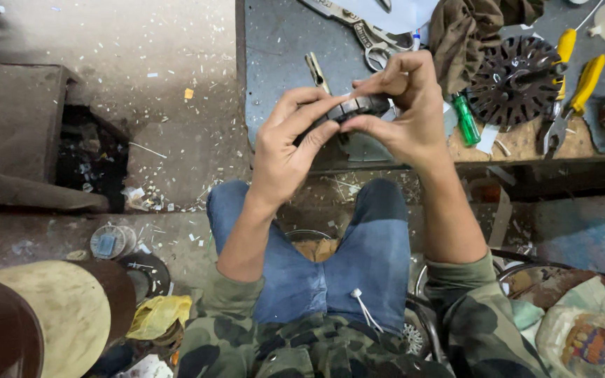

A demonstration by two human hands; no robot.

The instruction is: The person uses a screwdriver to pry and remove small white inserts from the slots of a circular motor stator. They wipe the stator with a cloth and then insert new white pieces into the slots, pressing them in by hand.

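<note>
Both hands, left hand (285,150) and right hand (404,112), pinch a dark ridged ring (358,107) above the desk (281,63) edge, left of the black slotted disc (516,80).

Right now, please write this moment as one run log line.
left hand: holds black ring | right hand: pinches ring | bench: pliers, green screwdriver, black disc

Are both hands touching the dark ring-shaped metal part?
Touching. The head view shows the left hand and right hand both pinching the dark ring-shaped metal part.
</note>
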